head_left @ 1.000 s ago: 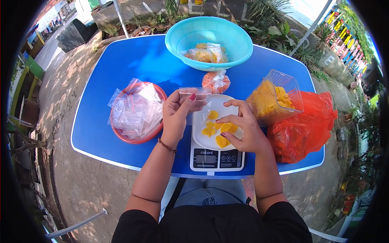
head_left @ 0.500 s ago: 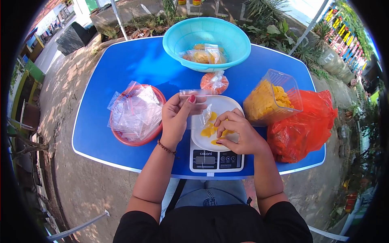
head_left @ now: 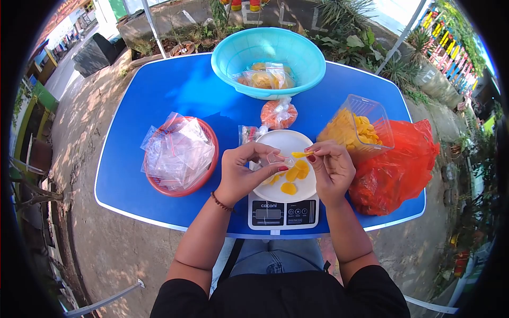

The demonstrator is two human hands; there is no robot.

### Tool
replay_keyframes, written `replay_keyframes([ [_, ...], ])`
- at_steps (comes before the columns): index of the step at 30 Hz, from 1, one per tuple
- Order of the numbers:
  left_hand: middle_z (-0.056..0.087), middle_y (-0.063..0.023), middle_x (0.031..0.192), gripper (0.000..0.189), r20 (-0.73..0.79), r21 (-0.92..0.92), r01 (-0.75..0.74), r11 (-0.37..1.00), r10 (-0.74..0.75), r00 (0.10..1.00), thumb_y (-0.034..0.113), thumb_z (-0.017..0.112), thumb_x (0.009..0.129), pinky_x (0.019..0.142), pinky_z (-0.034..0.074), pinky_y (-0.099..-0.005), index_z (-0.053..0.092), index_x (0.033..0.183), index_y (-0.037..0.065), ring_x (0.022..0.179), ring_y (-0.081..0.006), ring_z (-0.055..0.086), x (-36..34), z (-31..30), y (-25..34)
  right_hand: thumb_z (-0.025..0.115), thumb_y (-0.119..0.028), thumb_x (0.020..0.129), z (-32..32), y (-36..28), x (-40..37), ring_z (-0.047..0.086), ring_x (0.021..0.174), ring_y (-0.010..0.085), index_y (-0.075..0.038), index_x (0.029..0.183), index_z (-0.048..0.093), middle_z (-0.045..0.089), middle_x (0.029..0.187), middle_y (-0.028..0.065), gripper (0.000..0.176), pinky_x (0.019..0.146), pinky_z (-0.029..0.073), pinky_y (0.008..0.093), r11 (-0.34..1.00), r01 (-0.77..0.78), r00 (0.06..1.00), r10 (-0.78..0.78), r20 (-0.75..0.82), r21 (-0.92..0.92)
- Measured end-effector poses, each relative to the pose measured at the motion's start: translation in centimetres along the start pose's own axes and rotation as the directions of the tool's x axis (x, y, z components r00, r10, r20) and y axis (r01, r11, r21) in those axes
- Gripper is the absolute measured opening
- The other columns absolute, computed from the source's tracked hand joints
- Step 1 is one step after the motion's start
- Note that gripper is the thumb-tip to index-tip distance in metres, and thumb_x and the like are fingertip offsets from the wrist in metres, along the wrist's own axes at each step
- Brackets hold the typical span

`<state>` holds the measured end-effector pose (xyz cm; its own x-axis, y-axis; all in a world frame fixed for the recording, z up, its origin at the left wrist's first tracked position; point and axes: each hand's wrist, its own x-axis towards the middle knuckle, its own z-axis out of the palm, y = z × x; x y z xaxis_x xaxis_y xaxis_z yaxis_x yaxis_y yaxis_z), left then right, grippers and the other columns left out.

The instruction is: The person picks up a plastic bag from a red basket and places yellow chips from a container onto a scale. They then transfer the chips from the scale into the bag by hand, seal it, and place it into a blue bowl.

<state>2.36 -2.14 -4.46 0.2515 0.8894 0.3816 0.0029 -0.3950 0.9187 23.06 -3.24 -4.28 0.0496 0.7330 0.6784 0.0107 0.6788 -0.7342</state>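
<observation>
My left hand (head_left: 238,172) pinches a small clear zip bag (head_left: 277,159) above the plate, the bag's mouth held apart and facing right. In my right hand (head_left: 335,172), fingertips grip a thin yellow chip (head_left: 301,155) right beside that mouth. Below both hands a white plate (head_left: 283,139) rests on a kitchen scale (head_left: 283,221), with several yellow chips (head_left: 289,188) lying on it. The lower part of the bag is partly hidden by my left fingers.
A red basket of empty zip bags (head_left: 177,153) stands left. Right are a clear container of yellow chips (head_left: 352,130) and a red plastic bag (head_left: 395,169). Behind the plate are a bag of orange bits (head_left: 278,113), a small packet (head_left: 247,134) and a turquoise basin (head_left: 225,58) holding filled bags.
My right hand has lifted a chip from the plate up to the bag. My left hand has lowered and tipped the bag, its mouth now open toward the right hand.
</observation>
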Motion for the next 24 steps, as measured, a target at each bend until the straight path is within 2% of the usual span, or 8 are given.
replay_keyframes([
  [3,0.075,-0.0114,0.1,0.033,0.05,0.077,-0.004,0.997,0.001,0.999,0.003,0.083,0.078,0.082,0.056,-0.0266,0.067,0.106,-0.002,0.093,-0.0142,0.071,-0.2,-0.1,-0.2,0.07,0.003,0.085,-0.5,-0.2,0.7,0.058,0.081,0.0147,-0.001,0.098,0.067,0.068,0.098,0.0097,0.014,0.074,0.044,0.0254,0.982,0.105,0.98,-0.074,0.184,-0.16],
  [4,0.075,-0.0109,0.1,0.032,0.039,0.032,-0.013,0.999,0.012,0.999,0.005,0.083,0.079,0.08,0.057,-0.026,0.068,0.106,-0.001,0.091,-0.0134,0.071,-0.2,0.1,-0.3,0.071,0.003,0.084,-0.6,-0.4,1.1,0.058,0.08,0.0153,-0.002,0.097,0.068,0.067,0.099,0.0099,0.014,0.075,0.045,0.0265,0.962,0.164,0.959,-0.103,0.266,-0.218],
  [6,0.075,-0.0098,0.1,0.031,0.014,-0.057,-0.032,0.998,0.033,0.999,0.01,0.083,0.08,0.075,0.057,-0.0247,0.07,0.106,0.0,0.086,-0.0119,0.072,-0.1,0.4,-0.4,0.07,0.001,0.083,-0.2,-1.2,1.2,0.058,0.082,0.0166,-0.003,0.096,0.07,0.067,0.1,0.0096,0.014,0.076,0.045,0.029,0.97,0.104,0.973,-0.053,0.223,-0.221],
  [10,0.072,-0.0137,0.109,0.027,-0.056,-0.308,0.06,0.95,-0.081,0.995,0.006,0.071,0.091,0.088,0.056,-0.031,0.062,0.115,-0.002,0.099,-0.0191,0.07,0.1,0.3,0.2,0.068,-0.002,0.082,-0.1,-1.6,0.8,0.057,0.087,0.0219,-0.004,0.102,0.071,0.066,0.101,0.0095,0.02,0.079,0.045,0.0341,0.942,-0.148,0.98,0.181,0.083,-0.302],
  [13,0.068,-0.0179,0.117,0.023,-0.167,-0.438,0.009,0.899,-0.091,0.982,0.016,0.06,0.1,0.088,0.058,-0.037,0.06,0.117,0.0,0.103,-0.0252,0.07,0.5,-0.2,-0.8,0.07,-0.008,0.082,-0.4,-0.1,1.1,0.055,0.094,0.0266,-0.005,0.108,0.071,0.064,0.106,0.0095,0.027,0.081,0.045,0.0369,0.856,0.077,0.926,0.128,0.354,-0.511],
  [16,0.068,-0.0199,0.115,0.023,-0.172,-0.662,0.067,0.746,-0.239,0.956,0.02,0.057,0.101,0.086,0.06,-0.0398,0.061,0.117,0.003,0.103,-0.028,0.07,0.7,-0.6,-0.9,0.071,-0.013,0.082,1.0,-1.0,0.6,0.053,0.096,0.0289,-0.008,0.11,0.072,0.061,0.11,0.0093,0.029,0.085,0.045,0.0394,0.726,0.12,0.905,0.199,0.375,-0.677],
  [19,0.067,-0.0219,0.118,0.024,-0.151,-0.689,0.083,0.72,-0.254,0.955,0.022,0.055,0.102,0.084,0.061,-0.0412,0.061,0.117,0.004,0.105,-0.0317,0.069,0.8,-0.7,-1.0,0.072,-0.015,0.082,1.1,-1.0,0.4,0.052,0.098,0.0282,-0.012,0.107,0.074,0.06,0.112,0.0083,0.025,0.087,0.045,0.0392,0.676,0.171,0.882,0.22,0.417,-0.717],
  [24,0.065,-0.0231,0.121,0.023,-0.13,-0.682,0.108,0.723,-0.265,0.955,0.02,0.054,0.102,0.085,0.06,-0.0417,0.06,0.116,0.003,0.107,-0.0345,0.068,0.9,-0.6,-0.5,0.072,-0.01,0.082,0.7,-0.8,0.5,0.052,0.094,0.0263,-0.011,0.103,0.074,0.062,0.107,0.0059,0.022,0.083,0.047,0.0374,0.71,0.169,0.882,0.202,0.427,-0.684],
])
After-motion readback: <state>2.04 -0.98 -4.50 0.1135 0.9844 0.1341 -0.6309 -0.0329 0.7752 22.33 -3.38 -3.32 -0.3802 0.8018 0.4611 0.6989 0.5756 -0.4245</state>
